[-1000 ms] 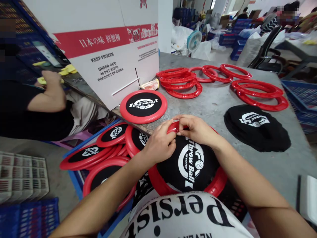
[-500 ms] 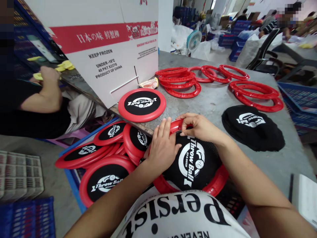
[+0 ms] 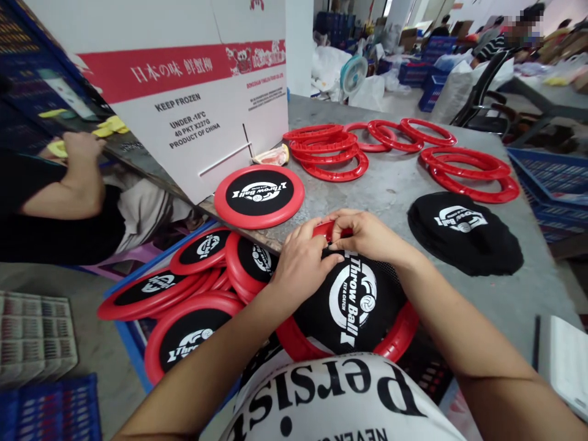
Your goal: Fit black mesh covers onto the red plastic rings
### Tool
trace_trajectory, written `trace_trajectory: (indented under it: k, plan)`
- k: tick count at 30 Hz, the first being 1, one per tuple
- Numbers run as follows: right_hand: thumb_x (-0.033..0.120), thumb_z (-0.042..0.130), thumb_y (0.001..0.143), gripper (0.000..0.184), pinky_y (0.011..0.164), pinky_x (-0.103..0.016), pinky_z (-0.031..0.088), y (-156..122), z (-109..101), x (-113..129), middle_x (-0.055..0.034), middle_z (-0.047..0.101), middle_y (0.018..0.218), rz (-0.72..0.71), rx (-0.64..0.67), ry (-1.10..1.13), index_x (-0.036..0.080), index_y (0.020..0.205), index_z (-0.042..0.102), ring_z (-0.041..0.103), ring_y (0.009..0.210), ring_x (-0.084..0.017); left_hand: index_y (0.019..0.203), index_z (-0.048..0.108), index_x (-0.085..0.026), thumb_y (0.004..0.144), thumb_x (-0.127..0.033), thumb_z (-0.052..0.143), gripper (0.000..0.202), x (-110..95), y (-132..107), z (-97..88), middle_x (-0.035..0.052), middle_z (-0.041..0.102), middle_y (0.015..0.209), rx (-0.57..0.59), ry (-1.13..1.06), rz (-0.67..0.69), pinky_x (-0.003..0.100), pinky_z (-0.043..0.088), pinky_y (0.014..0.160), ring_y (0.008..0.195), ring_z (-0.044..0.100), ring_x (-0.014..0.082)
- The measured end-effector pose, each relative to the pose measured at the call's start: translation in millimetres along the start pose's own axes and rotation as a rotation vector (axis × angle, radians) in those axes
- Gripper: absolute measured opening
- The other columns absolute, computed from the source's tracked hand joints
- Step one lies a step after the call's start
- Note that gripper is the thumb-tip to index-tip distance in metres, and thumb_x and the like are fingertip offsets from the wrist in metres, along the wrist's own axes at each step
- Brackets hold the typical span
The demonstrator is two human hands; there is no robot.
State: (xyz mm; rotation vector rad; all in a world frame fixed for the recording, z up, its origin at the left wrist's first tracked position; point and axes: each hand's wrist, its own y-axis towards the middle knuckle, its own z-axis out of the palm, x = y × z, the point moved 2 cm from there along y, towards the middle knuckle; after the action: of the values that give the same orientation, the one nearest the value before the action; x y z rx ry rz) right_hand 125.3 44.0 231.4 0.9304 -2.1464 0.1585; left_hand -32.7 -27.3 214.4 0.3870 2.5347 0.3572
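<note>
A red plastic ring [image 3: 399, 340] with a black printed fabric cover [image 3: 353, 300] lies at the near edge of the grey table [image 3: 404, 184], against my body. My left hand [image 3: 301, 264] and my right hand [image 3: 365, 236] are both closed on the cover's edge at the ring's far rim, fingertips pinching the fabric over the red plastic. A finished red disc [image 3: 260, 196] with its black cover lies flat on the table just beyond my hands.
Several bare red rings [image 3: 328, 150] lie across the far table. A pile of black covers [image 3: 463, 229] sits at the right. Finished discs [image 3: 193, 294] fill a blue crate at the lower left. A large white carton [image 3: 184, 92] stands behind. Another person's arm [image 3: 64, 190] is at the left.
My left hand, flat with fingers stretched over the cover half a second ago, has curled again and pinches the fabric at the ring's far rim beside my right hand.
</note>
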Motion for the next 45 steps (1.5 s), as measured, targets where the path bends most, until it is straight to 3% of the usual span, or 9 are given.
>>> trace_trajectory:
  k: [5, 9, 18, 24, 32, 45]
  plan:
    - [0.019, 0.075, 0.078, 0.012, 0.093, -0.034, 0.047, 0, -4, -4, -0.0042, 0.071, 0.110, 0.033, -0.004, 0.025, 0.019, 0.072, 0.064, 0.066, 0.105, -0.022, 0.082, 0.064, -0.017, 0.087, -0.021, 0.070, 0.009, 3, 2, 5.6, 0.0138, 0.058, 0.142, -0.048, -0.029, 0.026, 0.053, 0.046, 0.110, 0.131, 0.056, 0.0323]
    - [0.024, 0.072, 0.080, 0.012, 0.091, -0.034, 0.047, 2, -5, -7, -0.0057, 0.071, 0.113, 0.065, 0.011, 0.059, 0.019, 0.075, 0.062, 0.067, 0.100, -0.021, 0.077, 0.059, -0.018, 0.088, -0.016, 0.065, 0.013, 8, 1, 6.8, 0.0118, 0.060, 0.138, -0.051, -0.127, 0.052, 0.049, 0.046, 0.109, 0.129, 0.057, 0.0286]
    - [0.020, 0.066, 0.086, 0.009, 0.086, -0.030, 0.045, 5, -3, -4, -0.0038, 0.071, 0.101, 0.076, 0.020, -0.047, 0.019, 0.078, 0.062, 0.065, 0.094, -0.019, 0.080, 0.057, -0.019, 0.084, -0.018, 0.071, 0.015, 11, 8, 7.1, 0.0109, 0.061, 0.135, -0.031, -0.196, -0.054, 0.050, 0.045, 0.109, 0.125, 0.059, 0.0286]
    - [0.016, 0.067, 0.085, 0.006, 0.082, -0.027, 0.043, 3, -5, -9, -0.0035, 0.072, 0.098, 0.110, 0.000, -0.074, 0.019, 0.079, 0.065, 0.064, 0.090, -0.017, 0.078, 0.059, -0.019, 0.088, -0.014, 0.062, 0.012, 9, 17, 7.8, 0.0093, 0.063, 0.130, -0.012, -0.213, -0.086, 0.045, 0.047, 0.106, 0.120, 0.062, 0.0262]
    - [0.011, 0.063, 0.084, 0.017, 0.076, -0.025, 0.042, -2, -5, -5, -0.0027, 0.074, 0.099, 0.156, -0.005, -0.077, 0.018, 0.098, 0.069, 0.063, 0.083, -0.014, 0.074, 0.057, -0.021, 0.088, -0.014, 0.058, 0.015, 13, 16, 9.8, 0.0082, 0.067, 0.122, -0.012, -0.267, -0.118, 0.044, 0.048, 0.102, 0.114, 0.064, 0.0249]
    - [0.011, 0.061, 0.084, 0.008, 0.074, -0.026, 0.037, -2, -1, 7, -0.0032, 0.072, 0.097, 0.169, 0.019, -0.178, 0.017, 0.083, 0.066, 0.060, 0.080, -0.014, 0.071, 0.053, -0.022, 0.087, -0.014, 0.054, 0.018, 10, 17, 2.2, 0.0052, 0.068, 0.107, -0.007, -0.255, -0.113, 0.038, 0.049, 0.094, 0.106, 0.064, 0.0220]
